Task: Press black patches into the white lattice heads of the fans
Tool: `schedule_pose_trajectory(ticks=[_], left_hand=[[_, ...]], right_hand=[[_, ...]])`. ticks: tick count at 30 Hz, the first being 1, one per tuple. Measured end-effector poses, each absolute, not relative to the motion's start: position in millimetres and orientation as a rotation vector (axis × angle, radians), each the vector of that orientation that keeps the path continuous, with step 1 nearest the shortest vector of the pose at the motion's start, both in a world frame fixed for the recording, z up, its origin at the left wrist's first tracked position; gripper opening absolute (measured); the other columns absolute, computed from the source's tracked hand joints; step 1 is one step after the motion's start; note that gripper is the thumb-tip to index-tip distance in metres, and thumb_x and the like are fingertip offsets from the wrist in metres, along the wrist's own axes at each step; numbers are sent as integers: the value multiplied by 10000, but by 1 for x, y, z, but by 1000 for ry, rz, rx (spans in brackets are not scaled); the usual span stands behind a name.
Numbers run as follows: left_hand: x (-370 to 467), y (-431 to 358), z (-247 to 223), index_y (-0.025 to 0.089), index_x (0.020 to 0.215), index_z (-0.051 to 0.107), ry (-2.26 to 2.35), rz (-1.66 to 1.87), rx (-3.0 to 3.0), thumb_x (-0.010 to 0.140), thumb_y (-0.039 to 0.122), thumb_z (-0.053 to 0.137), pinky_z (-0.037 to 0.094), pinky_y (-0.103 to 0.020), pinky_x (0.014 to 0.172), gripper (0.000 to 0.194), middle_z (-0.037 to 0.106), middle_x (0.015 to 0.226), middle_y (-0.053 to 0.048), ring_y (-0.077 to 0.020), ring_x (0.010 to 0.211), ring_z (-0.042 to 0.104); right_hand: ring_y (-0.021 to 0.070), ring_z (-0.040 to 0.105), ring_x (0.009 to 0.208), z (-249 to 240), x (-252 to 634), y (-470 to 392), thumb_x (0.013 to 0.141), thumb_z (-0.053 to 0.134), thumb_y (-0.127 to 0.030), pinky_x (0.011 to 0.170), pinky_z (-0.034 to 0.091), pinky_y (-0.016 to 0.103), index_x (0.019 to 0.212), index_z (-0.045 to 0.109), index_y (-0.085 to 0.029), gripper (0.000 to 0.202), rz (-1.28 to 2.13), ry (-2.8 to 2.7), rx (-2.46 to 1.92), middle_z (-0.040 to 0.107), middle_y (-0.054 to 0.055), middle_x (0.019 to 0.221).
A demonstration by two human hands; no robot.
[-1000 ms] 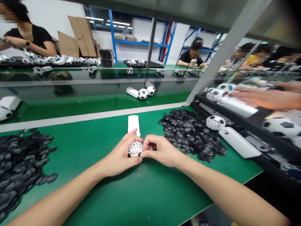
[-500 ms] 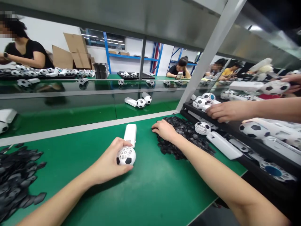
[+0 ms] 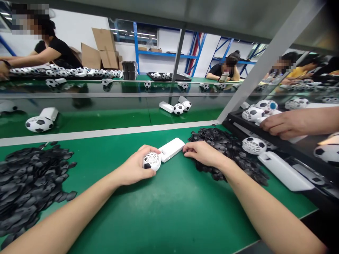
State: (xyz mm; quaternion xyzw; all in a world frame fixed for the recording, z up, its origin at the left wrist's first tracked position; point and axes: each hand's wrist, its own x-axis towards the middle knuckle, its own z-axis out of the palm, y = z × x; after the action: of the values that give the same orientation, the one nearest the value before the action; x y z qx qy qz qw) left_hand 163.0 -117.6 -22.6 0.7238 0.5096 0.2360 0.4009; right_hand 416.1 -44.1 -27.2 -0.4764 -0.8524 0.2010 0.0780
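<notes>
My left hand (image 3: pixel 135 165) grips the round football-patterned head of a white device (image 3: pixel 152 161) on the green table. The device's flat white handle (image 3: pixel 172 149) points up and to the right. My right hand (image 3: pixel 201 152) is at the handle's far end, beside a pile of black pieces (image 3: pixel 212 135). Its fingers are curled together, and whatever may be between them is too small to make out.
More black pieces (image 3: pixel 29 180) lie at the left. Another person's hand (image 3: pixel 283 123) reaches over a black tray (image 3: pixel 233 118) of football devices at the right. A slanted grey post (image 3: pixel 249 81) rises behind. More devices (image 3: pixel 39 124) rest beyond the white strip.
The device has turned in my left hand, so its handle now tilts right. My right hand has come off the black pile to the handle's end. The view has shifted left.
</notes>
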Motion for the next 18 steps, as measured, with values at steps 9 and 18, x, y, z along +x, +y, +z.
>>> schedule_pose_trajectory(ticks=[9, 18], left_hand=[[167, -118, -26, 225, 1066, 478, 1362, 657, 1774, 632, 191, 579, 432, -300, 708, 447, 475, 1014, -20, -166, 805, 507], [164, -117, -38, 215, 1045, 554, 1254, 805, 1815, 522, 159, 707, 401, -344, 888, 547, 459, 1016, -38, -203, 961, 493]], right_hand=[[134, 556, 570, -18, 430, -44, 711, 625, -259, 507, 375, 212, 784, 580, -207, 100, 725, -2439, -1556, 614, -33, 629], [240, 616, 813, -49, 447, -30, 742, 565, -408, 677, 493, 295, 850, 689, -308, 193, 827, -2515, -1370, 665, 34, 927]])
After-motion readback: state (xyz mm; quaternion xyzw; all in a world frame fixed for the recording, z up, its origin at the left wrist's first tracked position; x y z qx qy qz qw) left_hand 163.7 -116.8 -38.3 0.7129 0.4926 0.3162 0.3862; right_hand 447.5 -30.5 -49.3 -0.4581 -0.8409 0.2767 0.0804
